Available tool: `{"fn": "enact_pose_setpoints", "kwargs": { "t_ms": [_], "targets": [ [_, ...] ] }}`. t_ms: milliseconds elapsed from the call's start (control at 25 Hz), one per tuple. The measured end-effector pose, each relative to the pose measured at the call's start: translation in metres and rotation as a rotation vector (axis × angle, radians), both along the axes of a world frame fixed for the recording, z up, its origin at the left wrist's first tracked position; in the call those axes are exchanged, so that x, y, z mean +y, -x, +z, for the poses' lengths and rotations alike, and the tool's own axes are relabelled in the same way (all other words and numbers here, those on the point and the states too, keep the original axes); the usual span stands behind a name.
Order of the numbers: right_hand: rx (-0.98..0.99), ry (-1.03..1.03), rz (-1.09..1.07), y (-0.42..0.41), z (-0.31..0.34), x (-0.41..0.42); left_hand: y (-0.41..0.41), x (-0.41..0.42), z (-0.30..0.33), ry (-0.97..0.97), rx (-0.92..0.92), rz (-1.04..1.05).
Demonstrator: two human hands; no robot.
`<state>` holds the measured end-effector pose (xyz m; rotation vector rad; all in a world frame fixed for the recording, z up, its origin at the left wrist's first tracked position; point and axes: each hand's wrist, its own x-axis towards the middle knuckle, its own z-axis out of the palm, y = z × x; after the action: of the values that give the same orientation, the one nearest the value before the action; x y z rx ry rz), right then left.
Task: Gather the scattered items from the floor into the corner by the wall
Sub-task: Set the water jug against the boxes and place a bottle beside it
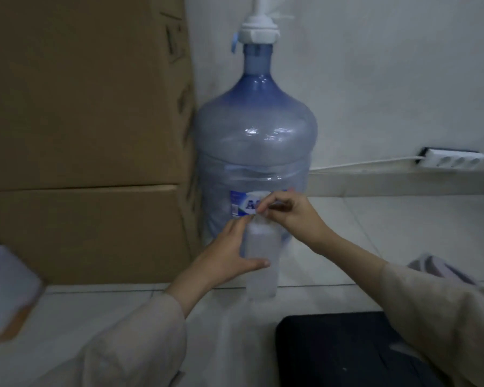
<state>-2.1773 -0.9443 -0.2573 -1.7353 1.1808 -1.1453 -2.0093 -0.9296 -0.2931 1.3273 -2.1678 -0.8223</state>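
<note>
The left hand wraps around the side of a small clear plastic bottle, thumb across its front, holding it upright. The right hand pinches the bottle's top, fingertips closed narrowly on what seems to be the cap, though blur hides the detail. Just behind both grips stands a large blue water jug with a white pump on its neck, set in the corner where the wall meets stacked cardboard boxes to the left of the left hand. Below the held bottle lies the pale tiled floor. Right of the right hand, well apart, a white power strip rests on a ledge. A dark object lies nearer the person, under the right sleeve.
</note>
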Motion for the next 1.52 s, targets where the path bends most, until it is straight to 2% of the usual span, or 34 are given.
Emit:
{"fn": "enact_pose_setpoints", "kwargs": {
  "t_ms": [200, 360, 520, 640, 720, 800, 960, 1200, 1280, 1320, 1400, 1520],
  "targets": [
    [-0.172, -0.039, 0.180, -0.102, 0.014, 0.003, -0.099, 0.009, 0.001, -0.063, 0.176, 0.226],
    [-0.095, -0.062, 0.283, -0.190, 0.004, 0.008, -0.174, 0.031, -0.005, -0.056, 0.152, 0.445],
    [0.078, -0.378, 0.246, -0.277, -0.033, 0.026, -0.247, 0.062, -0.025, 0.028, 0.032, 0.716],
    [0.136, -0.719, 0.352, -0.336, -0.052, 0.046, -0.292, 0.086, -0.035, 0.056, 0.137, 0.897],
    [0.127, -0.836, 0.424, -0.371, -0.060, 0.056, -0.323, 0.096, -0.044, 0.060, 0.196, 1.008],
    [0.125, -0.847, 0.489, -0.402, -0.070, 0.064, -0.347, 0.102, -0.057, 0.091, 0.224, 1.087],
    [0.026, -0.815, 0.545, -0.453, -0.091, 0.071, -0.375, 0.107, -0.064, 0.158, 0.171, 1.218],
    [-0.210, -0.800, 0.407, -0.479, -0.109, 0.068, -0.372, 0.094, -0.066, 0.108, 0.155, 1.341],
    [-0.213, -0.807, 0.422, -0.481, -0.114, 0.070, -0.365, 0.091, -0.064, 0.119, 0.202, 1.428],
    [-0.206, -0.815, 0.442, -0.482, -0.116, 0.071, -0.363, 0.092, -0.063, 0.120, 0.169, 1.450],
    [-0.201, -0.839, 0.475, -0.483, -0.117, 0.073, -0.365, 0.095, -0.065, 0.143, 0.102, 1.435],
    [-0.154, -0.905, 0.529, -0.476, -0.114, 0.071, -0.370, 0.100, -0.068, 0.243, 0.107, 1.402]
  ]
}}
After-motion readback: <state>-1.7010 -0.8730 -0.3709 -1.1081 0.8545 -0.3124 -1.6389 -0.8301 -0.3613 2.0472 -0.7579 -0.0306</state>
